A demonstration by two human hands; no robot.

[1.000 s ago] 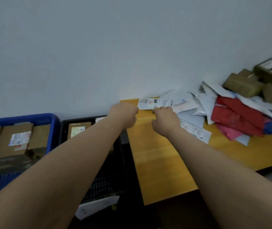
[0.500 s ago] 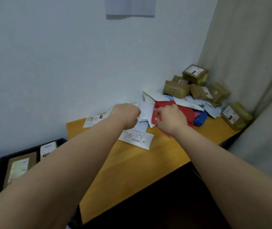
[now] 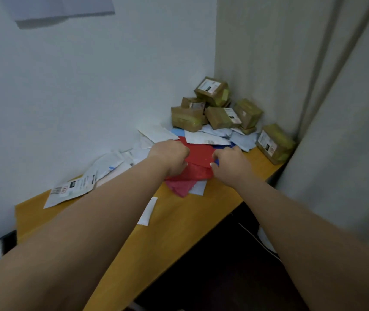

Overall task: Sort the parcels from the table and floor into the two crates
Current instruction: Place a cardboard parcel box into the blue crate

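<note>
Both hands reach over the orange counter (image 3: 174, 223) onto the red mailer bag (image 3: 198, 153). The left hand (image 3: 171, 157) has its fingers curled under at the bag's left edge, seemingly gripping it, though the fingertips are hidden beneath the knuckles. The right hand (image 3: 230, 163) has curled fingers pinching the bag's right edge.

Under the red bag lie 1 darker pink bag (image 3: 182, 187) and a blue one of which only a sliver shows (image 3: 217, 162); the overlap hides their full shapes. White and pale mailers (image 3: 206, 139) are heaped too thickly to count; 1 labelled white mailer (image 3: 71, 190) lies apart at the left. In the corner sit 6 brown taped boxes: 5 stacked (image 3: 221, 117), 1 alone by the curtain (image 3: 273, 143). At the lower left, a black crate (image 3: 11, 237) is cut off by the frame, with a blurred label inside.
</note>
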